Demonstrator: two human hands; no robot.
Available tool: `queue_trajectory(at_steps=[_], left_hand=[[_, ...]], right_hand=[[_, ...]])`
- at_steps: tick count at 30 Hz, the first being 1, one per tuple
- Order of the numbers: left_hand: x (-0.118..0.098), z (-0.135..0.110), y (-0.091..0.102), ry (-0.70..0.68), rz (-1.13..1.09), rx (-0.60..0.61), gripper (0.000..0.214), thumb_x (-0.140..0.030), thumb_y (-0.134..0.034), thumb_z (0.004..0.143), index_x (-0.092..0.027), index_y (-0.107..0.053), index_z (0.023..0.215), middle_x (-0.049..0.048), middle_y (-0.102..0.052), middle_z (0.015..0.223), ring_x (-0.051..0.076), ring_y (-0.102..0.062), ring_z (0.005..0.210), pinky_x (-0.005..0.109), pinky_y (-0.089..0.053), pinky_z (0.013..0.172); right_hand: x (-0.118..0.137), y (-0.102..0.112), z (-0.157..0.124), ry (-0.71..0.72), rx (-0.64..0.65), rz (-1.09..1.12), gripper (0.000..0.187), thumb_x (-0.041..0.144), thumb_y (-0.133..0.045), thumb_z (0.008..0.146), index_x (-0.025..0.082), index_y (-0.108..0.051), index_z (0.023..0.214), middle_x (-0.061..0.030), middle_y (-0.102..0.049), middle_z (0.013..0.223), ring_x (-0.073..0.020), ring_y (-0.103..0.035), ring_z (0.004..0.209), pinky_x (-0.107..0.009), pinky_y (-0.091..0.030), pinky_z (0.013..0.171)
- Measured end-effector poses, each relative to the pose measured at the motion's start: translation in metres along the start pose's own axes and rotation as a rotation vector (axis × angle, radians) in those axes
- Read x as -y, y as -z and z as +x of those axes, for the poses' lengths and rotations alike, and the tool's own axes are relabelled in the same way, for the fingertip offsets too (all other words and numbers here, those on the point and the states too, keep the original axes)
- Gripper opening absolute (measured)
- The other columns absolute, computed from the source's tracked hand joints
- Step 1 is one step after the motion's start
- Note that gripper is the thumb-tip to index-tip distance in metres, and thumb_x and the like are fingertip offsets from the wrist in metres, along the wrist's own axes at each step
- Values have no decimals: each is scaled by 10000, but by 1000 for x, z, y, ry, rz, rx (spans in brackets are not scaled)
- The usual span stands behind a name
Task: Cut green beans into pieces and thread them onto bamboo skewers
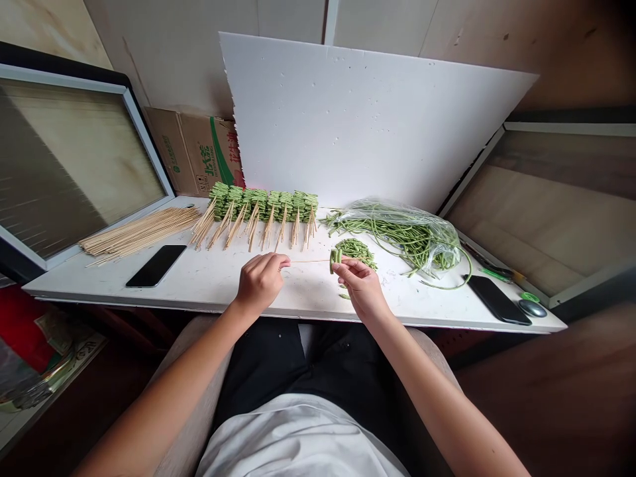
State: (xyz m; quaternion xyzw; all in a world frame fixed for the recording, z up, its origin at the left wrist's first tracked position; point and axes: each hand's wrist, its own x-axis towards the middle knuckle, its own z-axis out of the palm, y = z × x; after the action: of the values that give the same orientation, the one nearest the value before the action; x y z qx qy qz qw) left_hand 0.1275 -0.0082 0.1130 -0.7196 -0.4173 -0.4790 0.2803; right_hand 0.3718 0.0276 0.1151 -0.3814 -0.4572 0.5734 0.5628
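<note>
A thin wooden skewer [311, 261] runs level between my two hands above the table. My left hand [261, 281] is closed around its left end. At the other end, my right hand [362, 281] pinches short green bean pieces [335, 260] that sit side by side on the skewer. Just behind my right hand lies a pile of cut bean pieces [356, 249], partly hidden by it. A few loose pieces [344, 291] rest on the table below the fingers. Finished bean skewers [263, 204] are stacked in a row at the back, sticks pointing toward me.
Bare skewers [142, 232] lie in a bundle at left, behind a phone [156, 266]. Long beans [397, 232] spill from a clear plastic bag [442, 238]. At right are another black phone [498, 299] and a rounded grey object [531, 307]. A white board [368, 126] stands behind.
</note>
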Motion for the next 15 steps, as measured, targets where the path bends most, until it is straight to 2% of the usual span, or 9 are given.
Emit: queue_trajectory(at_steps=[8,12,15], left_hand=[[0,0,-1,-22,-12,-17,349,105,-483,872,-189,-663,931,15,-778,815,185,-732,725,302,-537,688],[-3,-1,-2,-41,-28,-9,383,121,-454,849,-190,-661,931,17,-777,819,185,-733,730,303,-536,689],[-5,-1,-2,-48,-37,-15,391,126,-446,840,-190,-660,926,17,-771,812,183,-730,728,301,-534,691]], right_hand=[[4,-4,-3,-47,-4,79,382,404,-1000,583,254,-790,864,-14,-688,923,-175,-598,861,-281,-446,634],[7,-7,-4,-65,-19,138,345,404,-1007,566,241,-777,765,-18,-663,1019,-153,-560,860,-261,-441,616],[9,-8,-5,-66,31,167,318,398,-996,591,235,-769,741,-17,-652,1045,-141,-538,861,-244,-446,626]])
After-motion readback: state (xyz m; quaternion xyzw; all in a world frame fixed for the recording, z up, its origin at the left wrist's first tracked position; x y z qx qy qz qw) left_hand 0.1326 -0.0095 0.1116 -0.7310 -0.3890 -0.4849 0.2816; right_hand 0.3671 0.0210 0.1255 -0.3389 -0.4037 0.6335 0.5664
